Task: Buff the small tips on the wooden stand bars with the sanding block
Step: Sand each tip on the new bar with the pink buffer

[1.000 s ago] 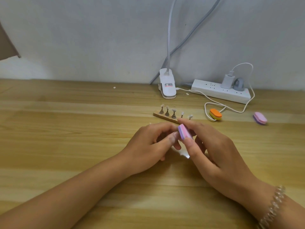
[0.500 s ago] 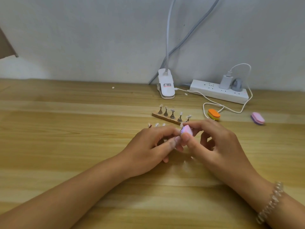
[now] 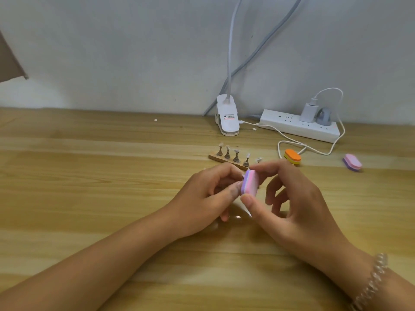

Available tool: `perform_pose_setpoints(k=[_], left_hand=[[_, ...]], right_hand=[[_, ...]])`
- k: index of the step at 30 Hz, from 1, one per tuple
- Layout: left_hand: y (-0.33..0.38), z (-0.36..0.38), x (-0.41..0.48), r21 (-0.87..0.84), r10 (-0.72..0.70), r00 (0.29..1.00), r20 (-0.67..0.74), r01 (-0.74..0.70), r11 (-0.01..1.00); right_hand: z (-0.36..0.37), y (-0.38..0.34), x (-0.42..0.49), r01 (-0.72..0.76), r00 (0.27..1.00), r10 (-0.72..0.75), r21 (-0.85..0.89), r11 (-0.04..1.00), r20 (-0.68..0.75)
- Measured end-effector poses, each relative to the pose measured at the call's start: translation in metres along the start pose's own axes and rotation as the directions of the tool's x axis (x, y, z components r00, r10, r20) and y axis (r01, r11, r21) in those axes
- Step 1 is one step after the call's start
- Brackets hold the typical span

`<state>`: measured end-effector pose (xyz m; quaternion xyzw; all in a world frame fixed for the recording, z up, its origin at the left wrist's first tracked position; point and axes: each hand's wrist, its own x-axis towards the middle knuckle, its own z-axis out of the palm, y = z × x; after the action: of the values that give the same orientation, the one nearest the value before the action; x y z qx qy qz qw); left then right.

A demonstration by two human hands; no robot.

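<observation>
A wooden tabletop [image 3: 89,176] seen from above, with two bare forearms reaching in from the bottom edge. The right wrist wears a clear beaded bracelet [image 3: 370,283].

The two hands meet at the centre, lifted just off the wood. The right hand [image 3: 296,207] pinches the sanding block [image 3: 249,182], a small oval pad in pink, white and purple layers, with the thumb at its lower end and the forefinger at its upper end; the other fingers are loosely spread. The left hand [image 3: 208,198] is curled, its thumb tip touching the block's purple side. I cannot tell whether its fingers hold anything.

Just behind the hands, a wooden stand bar [image 3: 214,157] lies at an angle, its near end hidden by the fingers. Small pale tips [image 3: 235,151] sit on a row of little metal posts along it.

To the right lie an orange block [image 3: 292,156] and, farther right, a pink and purple block [image 3: 352,162].

At the back, against a pale wall [image 3: 134,52], stand a white lamp clip [image 3: 228,116] and a white power strip [image 3: 298,127] with two plugs in it. A white cable [image 3: 314,151] loops across the wood.
</observation>
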<state>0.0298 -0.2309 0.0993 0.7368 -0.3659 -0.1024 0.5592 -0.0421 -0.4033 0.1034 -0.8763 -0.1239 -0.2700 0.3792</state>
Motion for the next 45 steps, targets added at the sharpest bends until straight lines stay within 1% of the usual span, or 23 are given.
perform_pose_setpoints(k=[3, 7, 11, 14, 15, 18, 19, 22, 23, 24, 27, 28, 30, 32, 33, 35, 36, 37, 40, 41, 42, 44, 45], left_hand=[[0.001, 0.000, 0.000, 0.055, 0.014, 1.000, -0.005, -0.013, 0.998], [-0.001, -0.001, 0.002, 0.096, 0.013, 1.000, 0.009, -0.014, 0.995], [0.001, -0.001, 0.001, 0.126, 0.068, 0.997, 0.031, -0.072, 0.989], [0.002, 0.000, 0.001, 0.144, 0.095, 0.994, 0.046, -0.101, 0.984], [0.002, 0.000, 0.000, 0.147, 0.092, 0.995, 0.046, -0.098, 0.984], [0.002, 0.000, 0.001, 0.161, 0.088, 0.994, 0.058, -0.096, 0.982], [0.002, 0.001, 0.001, 0.163, 0.083, 0.995, 0.063, -0.092, 0.982], [0.001, 0.000, 0.000, 0.162, 0.073, 0.996, 0.057, -0.082, 0.983], [0.001, 0.000, 0.000, 0.160, 0.068, 0.996, 0.053, -0.076, 0.984], [0.001, 0.000, 0.000, 0.160, 0.068, 0.996, 0.050, -0.075, 0.984], [0.002, 0.001, 0.000, 0.145, 0.066, 0.997, 0.042, -0.071, 0.987], [0.002, 0.001, 0.000, 0.143, 0.065, 0.997, 0.043, -0.070, 0.987], [0.002, 0.000, -0.001, 0.151, 0.067, 0.997, 0.046, -0.073, 0.986], [0.002, 0.000, 0.000, 0.167, 0.063, 0.997, 0.044, -0.070, 0.983], [0.002, 0.000, 0.000, 0.176, 0.065, 0.997, 0.042, -0.071, 0.982], [0.002, 0.000, 0.000, 0.175, 0.066, 0.997, 0.050, -0.073, 0.982], [0.001, 0.001, 0.000, 0.170, 0.066, 0.996, 0.056, -0.074, 0.983], [0.001, 0.001, -0.001, 0.167, 0.066, 0.996, 0.059, -0.075, 0.983], [-0.002, 0.001, 0.000, 0.184, 0.045, 0.997, 0.056, -0.055, 0.981], [-0.002, 0.001, 0.001, 0.193, 0.038, 0.998, 0.055, -0.048, 0.980], [-0.002, 0.001, 0.001, 0.193, 0.040, 0.998, 0.056, -0.050, 0.980], [0.000, 0.001, 0.000, 0.182, 0.067, 0.996, 0.065, -0.078, 0.980], [0.001, 0.001, -0.001, 0.181, 0.074, 0.995, 0.071, -0.086, 0.980]], right_hand=[[-0.002, 0.004, 0.002, -0.034, 0.999, 0.033, -0.019, 0.999, -0.027], [0.000, 0.000, -0.001, 0.048, 0.999, -0.048, -0.057, 0.997, 0.017], [-0.005, 0.005, 0.004, -0.074, 0.997, 0.075, 0.023, 0.997, -0.030], [-0.003, 0.002, 0.002, -0.034, 0.999, 0.034, -0.003, 0.999, -0.007], [-0.003, 0.002, 0.001, -0.028, 1.000, 0.028, 0.016, 0.999, 0.009], [-0.004, 0.007, 0.003, -0.140, 0.990, 0.136, 0.147, 0.979, 0.033], [-0.005, 0.008, 0.004, -0.155, 0.988, 0.152, 0.152, 0.976, 0.030], [-0.003, 0.003, 0.002, -0.053, 0.999, 0.052, 0.053, 0.997, 0.014], [-0.002, 0.002, 0.001, -0.028, 0.999, 0.027, 0.047, 0.999, 0.023], [-0.002, 0.002, 0.000, -0.037, 0.999, 0.035, 0.061, 0.997, 0.031], [-0.004, 0.008, 0.004, -0.154, 0.988, 0.152, 0.104, 0.983, 0.029], [-0.005, 0.008, 0.004, -0.143, 0.990, 0.142, 0.076, 0.987, 0.019], [-0.003, 0.002, 0.002, -0.046, 0.999, 0.046, -0.004, 0.999, 0.004], [-0.002, -0.001, -0.001, 0.009, 1.000, -0.009, -0.014, 1.000, 0.022], [-0.001, 0.000, 0.000, -0.021, 1.000, 0.021, 0.012, 1.000, 0.022], [-0.003, 0.007, 0.004, -0.141, 0.990, 0.139, 0.071, 0.987, 0.030], [-0.004, 0.010, 0.005, -0.170, 0.985, 0.168, 0.071, 0.983, 0.034], [-0.005, 0.011, 0.004, -0.149, 0.989, 0.148, 0.048, 0.988, 0.025], [-0.001, 0.002, 0.001, 0.007, 1.000, -0.007, -0.061, 0.998, 0.010], [0.000, 0.001, 0.000, 0.024, 0.999, -0.023, -0.044, 0.999, 0.023], [-0.001, 0.002, 0.001, 0.000, 1.000, 0.000, -0.006, 1.000, 0.026], [-0.003, 0.007, 0.004, -0.102, 0.995, 0.099, 0.085, 0.991, 0.032], [-0.004, 0.009, 0.005, -0.125, 0.992, 0.122, 0.099, 0.987, 0.033]])
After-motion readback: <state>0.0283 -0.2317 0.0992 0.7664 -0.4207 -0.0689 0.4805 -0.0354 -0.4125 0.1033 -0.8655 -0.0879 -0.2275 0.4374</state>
